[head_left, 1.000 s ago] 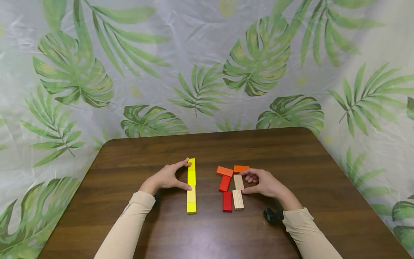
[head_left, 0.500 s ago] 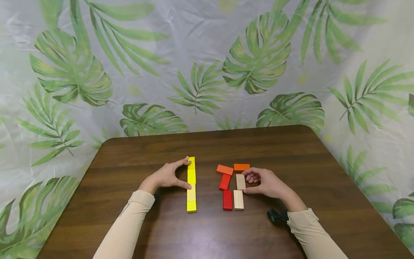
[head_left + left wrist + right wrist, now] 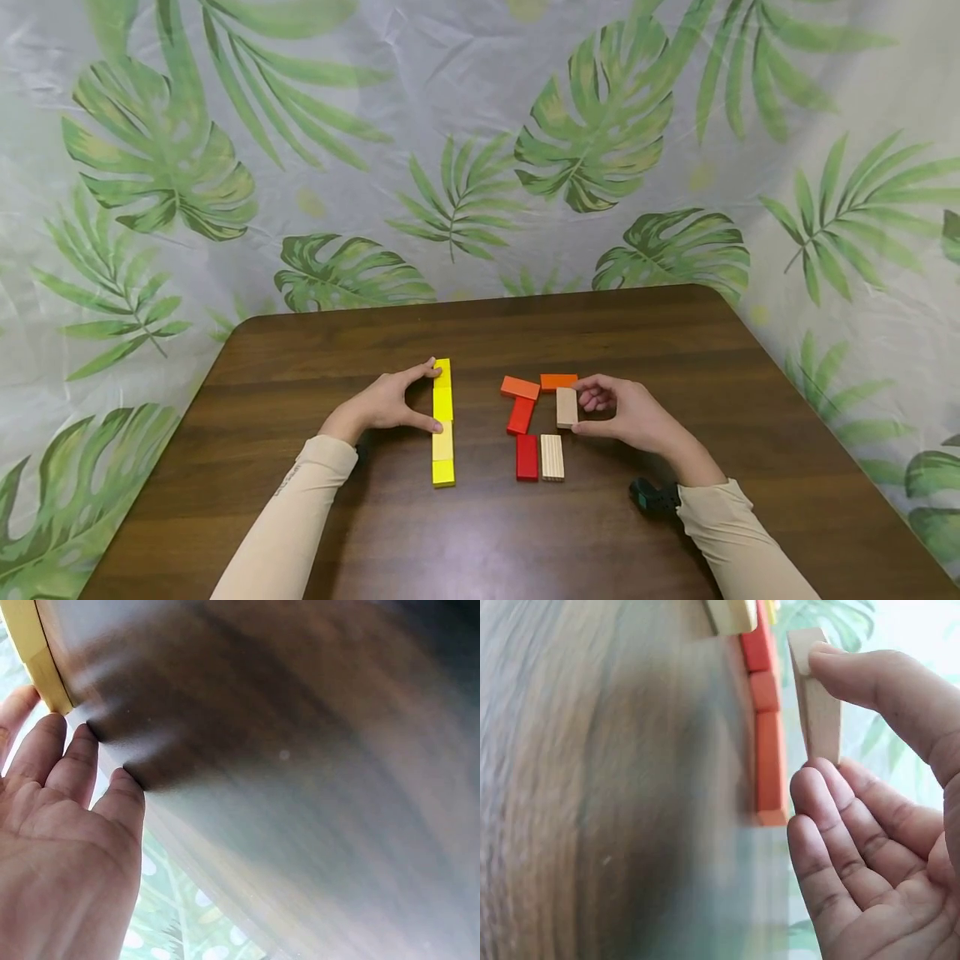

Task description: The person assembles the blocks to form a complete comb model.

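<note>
Block of tan wood [image 3: 567, 408] in the right hand [image 3: 630, 414], pinched near its two short ends, thumb at the near end, fingertips at the far end; right wrist view shows it raised off the table [image 3: 480, 550]. Position: right side of the loose group, just nearer the person than an orange block [image 3: 558, 382] lying crosswise. Left of that, an orange-red block [image 3: 521, 387], slightly askew, touches the far end of a bright red block [image 3: 521, 415], which leans at an angle. Nearer the person, a dark red block [image 3: 527, 457] lies lengthwise, a striped wooden block [image 3: 552, 457] just beside it on the right. Left of the group, well apart, a yellow row [image 3: 443, 404]: four blocks end to end, straight line away from the person, third from the far end a paler yellow. Left hand [image 3: 384, 404] at this row, thumb and index finger spread wide, index at the far block, thumb at the pale one; how firmly it presses, cannot tell. Hands apart, one per side, blocks between. Both arms in cream sleeves [image 3: 300, 492]; dark wrist device [image 3: 654, 497] by the right cuff. Table dark brown wood-grain, rounded far corners. Behind it, grey-white backdrop [image 3: 465, 100] printed with green leaves.
</note>
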Demonstrator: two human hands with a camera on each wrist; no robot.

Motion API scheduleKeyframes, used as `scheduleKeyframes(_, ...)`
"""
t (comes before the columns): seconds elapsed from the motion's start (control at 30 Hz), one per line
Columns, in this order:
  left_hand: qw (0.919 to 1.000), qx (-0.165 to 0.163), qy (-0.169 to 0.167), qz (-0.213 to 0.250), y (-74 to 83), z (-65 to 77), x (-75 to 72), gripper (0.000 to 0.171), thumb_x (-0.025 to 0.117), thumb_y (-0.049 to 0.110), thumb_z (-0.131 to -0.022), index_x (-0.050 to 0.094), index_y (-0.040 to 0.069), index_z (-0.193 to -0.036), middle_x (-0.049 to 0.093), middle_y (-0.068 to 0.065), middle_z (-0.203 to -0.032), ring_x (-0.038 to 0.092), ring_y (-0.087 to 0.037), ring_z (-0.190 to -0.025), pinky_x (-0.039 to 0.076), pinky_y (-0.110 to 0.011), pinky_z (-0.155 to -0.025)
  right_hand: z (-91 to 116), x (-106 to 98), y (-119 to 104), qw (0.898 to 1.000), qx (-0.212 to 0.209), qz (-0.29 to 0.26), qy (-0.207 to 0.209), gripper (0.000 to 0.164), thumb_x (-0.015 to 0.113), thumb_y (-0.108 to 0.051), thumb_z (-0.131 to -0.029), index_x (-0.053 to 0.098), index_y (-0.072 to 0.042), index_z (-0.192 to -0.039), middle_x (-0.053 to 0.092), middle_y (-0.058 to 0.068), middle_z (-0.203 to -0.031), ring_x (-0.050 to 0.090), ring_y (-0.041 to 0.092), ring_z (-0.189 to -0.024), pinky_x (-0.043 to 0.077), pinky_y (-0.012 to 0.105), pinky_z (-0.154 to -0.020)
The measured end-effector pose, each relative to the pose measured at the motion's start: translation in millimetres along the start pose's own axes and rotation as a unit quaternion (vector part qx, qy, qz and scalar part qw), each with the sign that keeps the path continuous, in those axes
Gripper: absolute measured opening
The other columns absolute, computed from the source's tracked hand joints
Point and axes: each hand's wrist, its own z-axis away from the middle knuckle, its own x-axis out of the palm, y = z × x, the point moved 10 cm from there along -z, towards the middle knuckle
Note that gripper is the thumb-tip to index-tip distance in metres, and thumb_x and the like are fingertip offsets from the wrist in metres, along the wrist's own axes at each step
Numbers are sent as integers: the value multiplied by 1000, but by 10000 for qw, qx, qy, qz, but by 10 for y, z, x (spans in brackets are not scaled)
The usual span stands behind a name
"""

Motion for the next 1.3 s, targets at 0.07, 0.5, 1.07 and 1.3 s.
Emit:
scheduleKeyframes(0.07,10000,0,-3,-4,2,2,-3,100,92,53,-81,45,25,-164,23,2,-181,28,-39,-165,31,-62,-130,16,-19,-54,9999,-47,14,103,58,94,-32,-84,70,-4,-128,72,3,-106,67,19,-98,60,32,-90)
scheduleKeyframes(0.5,10000,17,4,-27,3,-5,0,101,93,54,-81,45,25,-165,23,2,-181,27,-38,-165,30,-62,-130,110,113,-546,9983,-428,124,386,56,96,-29,-81,72,-5,-125,73,-2,-102,68,17,-96,61,31,-89)
scheduleKeyframes(1.07,10000,-8,7,-68,-1,5,-8,101,92,55,-81,44,25,-165,23,2,-181,27,-39,-165,28,-65,-130,193,484,-1004,9966,-786,-226,138,53,96,-26,-81,72,-8,-125,72,2,-101,70,23,-95,63,33,-91)
scheduleKeyframes(1.3,9999,-12,19,-105,2,-1,-9,101,92,55,-81,45,24,-165,23,2,-181,26,-40,-165,25,-67,-131,229,667,-1119,9953,-945,-221,-34,54,96,-29,-81,73,-6,-124,73,-1,-100,69,19,-93,63,34,-89)
